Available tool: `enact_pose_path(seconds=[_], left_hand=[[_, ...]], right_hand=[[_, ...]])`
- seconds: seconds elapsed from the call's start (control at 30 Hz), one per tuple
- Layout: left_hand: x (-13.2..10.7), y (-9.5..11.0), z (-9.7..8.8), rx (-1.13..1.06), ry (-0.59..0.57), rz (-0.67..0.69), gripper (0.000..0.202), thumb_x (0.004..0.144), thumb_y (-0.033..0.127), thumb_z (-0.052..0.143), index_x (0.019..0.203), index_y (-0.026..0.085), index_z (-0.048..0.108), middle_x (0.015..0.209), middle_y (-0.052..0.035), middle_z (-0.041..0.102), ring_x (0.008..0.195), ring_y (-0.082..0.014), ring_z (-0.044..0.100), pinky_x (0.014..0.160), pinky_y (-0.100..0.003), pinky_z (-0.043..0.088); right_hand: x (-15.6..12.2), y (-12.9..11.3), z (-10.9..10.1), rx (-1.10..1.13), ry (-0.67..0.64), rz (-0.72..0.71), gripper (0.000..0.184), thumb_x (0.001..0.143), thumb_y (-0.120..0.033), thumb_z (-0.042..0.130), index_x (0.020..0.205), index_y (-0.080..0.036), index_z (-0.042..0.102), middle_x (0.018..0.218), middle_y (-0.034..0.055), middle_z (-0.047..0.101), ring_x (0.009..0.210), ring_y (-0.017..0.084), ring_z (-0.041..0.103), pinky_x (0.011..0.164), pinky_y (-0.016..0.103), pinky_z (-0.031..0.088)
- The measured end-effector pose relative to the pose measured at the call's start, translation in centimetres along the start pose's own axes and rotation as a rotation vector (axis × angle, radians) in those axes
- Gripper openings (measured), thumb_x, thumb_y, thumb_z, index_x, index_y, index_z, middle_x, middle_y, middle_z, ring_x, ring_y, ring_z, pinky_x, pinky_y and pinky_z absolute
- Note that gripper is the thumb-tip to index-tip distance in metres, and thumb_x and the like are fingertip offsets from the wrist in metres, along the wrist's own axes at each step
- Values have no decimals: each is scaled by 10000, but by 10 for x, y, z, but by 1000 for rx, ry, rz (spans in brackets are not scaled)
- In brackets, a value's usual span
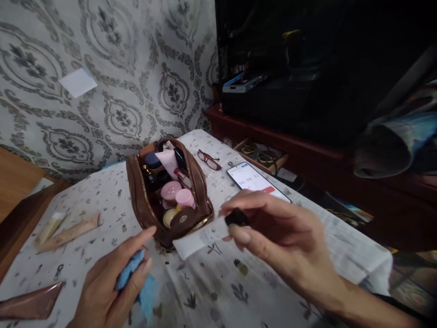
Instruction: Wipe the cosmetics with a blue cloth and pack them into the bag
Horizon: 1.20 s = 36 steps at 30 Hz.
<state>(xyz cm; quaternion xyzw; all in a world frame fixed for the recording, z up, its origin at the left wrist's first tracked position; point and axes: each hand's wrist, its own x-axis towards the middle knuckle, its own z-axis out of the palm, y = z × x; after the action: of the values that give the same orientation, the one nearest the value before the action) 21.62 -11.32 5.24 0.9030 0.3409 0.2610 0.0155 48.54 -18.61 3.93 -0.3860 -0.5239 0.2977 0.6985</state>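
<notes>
My right hand [273, 232] pinches a white squeeze tube [196, 241] by its black cap [237, 217], holding it just over the cloth. In my left hand [118, 273] a crumpled blue cloth [134, 275] is gripped between thumb and fingers, with the index finger stretched forward. Between and beyond the hands stands a brown makeup bag [134, 196], unzipped. Inside it are a pink tube [168, 164], a pink round container [171, 190], a pink-lidded jar [185, 198] and other cosmetics. The white tube's flat end is close to the bag's front corner; I cannot tell whether they touch.
A phone [251, 176] showing a timer and a pair of glasses [209, 159] lie behind the bag. Beige tubes [73, 231] and a brownish tube [32, 301] lie at left on the patterned tablecloth [218, 282]. An open drawer [280, 163] is beyond the table.
</notes>
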Motion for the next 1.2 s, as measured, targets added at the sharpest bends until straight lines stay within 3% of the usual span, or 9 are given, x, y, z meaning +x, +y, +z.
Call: enact_pose_path(seconds=[0.1,0.2,0.4,0.57,0.67,0.73,0.83,1.03,1.2], left_hand=[[12,-10,-2,272,80,236,421,1005,289,478,1421,234,505,1051,-54,731,845,-159,707,720,-246,537],[16,-18,-1,423,100,345,422,1004,207,480,1424,168,499,905,-56,715,734,-147,670,641,-258,477],[13,-24,0,438,113,364,406,974,135,529,1380,138,531,741,-10,632,653,-130,598,646,-266,423],[9,-32,6,375,148,339,471,954,123,555,1420,164,496,735,3,582,614,-121,541,628,-267,397],[6,-36,10,356,160,336,486,952,116,549,1431,163,483,743,1,573,618,-121,541,623,-261,395],[5,-37,12,356,168,333,480,956,123,542,1430,170,482,752,1,576,626,-121,554,627,-257,399],[4,-37,11,382,176,332,480,957,134,538,1432,176,476,765,0,593,638,-123,573,631,-254,404],[3,-37,9,409,188,363,452,965,153,544,1414,153,489,744,-1,613,612,-124,568,621,-266,388],[4,-35,9,404,191,370,483,958,130,559,1433,145,474,742,-1,635,601,-124,570,621,-272,385]], right_hand=[[17,-10,-4,-92,111,-62,153,831,-195,756,965,-259,716,839,5,706,689,126,661,602,241,571],[35,-15,2,-151,165,-123,128,822,-219,769,927,-278,723,841,-1,709,632,122,647,584,257,576],[73,-14,23,-155,117,-154,117,780,-272,807,843,-300,713,852,-1,708,767,170,673,658,280,602],[104,-20,35,48,96,-89,87,875,-235,687,796,-255,657,857,-12,657,793,137,651,760,266,576],[111,-14,44,257,54,91,164,988,-313,513,860,-241,585,785,-18,638,746,132,653,710,287,576],[112,-7,50,331,-55,258,173,996,-370,498,923,-223,555,673,-34,587,572,114,585,564,258,544],[122,-1,55,329,-181,383,177,991,-361,522,937,-193,542,604,-56,514,441,79,453,450,215,470],[161,-12,72,265,-153,328,267,1029,-325,461,824,-175,541,650,-20,542,591,98,593,618,249,578],[159,0,101,227,-148,229,180,952,-300,618,812,-195,575,708,-17,592,697,114,621,725,267,576]])
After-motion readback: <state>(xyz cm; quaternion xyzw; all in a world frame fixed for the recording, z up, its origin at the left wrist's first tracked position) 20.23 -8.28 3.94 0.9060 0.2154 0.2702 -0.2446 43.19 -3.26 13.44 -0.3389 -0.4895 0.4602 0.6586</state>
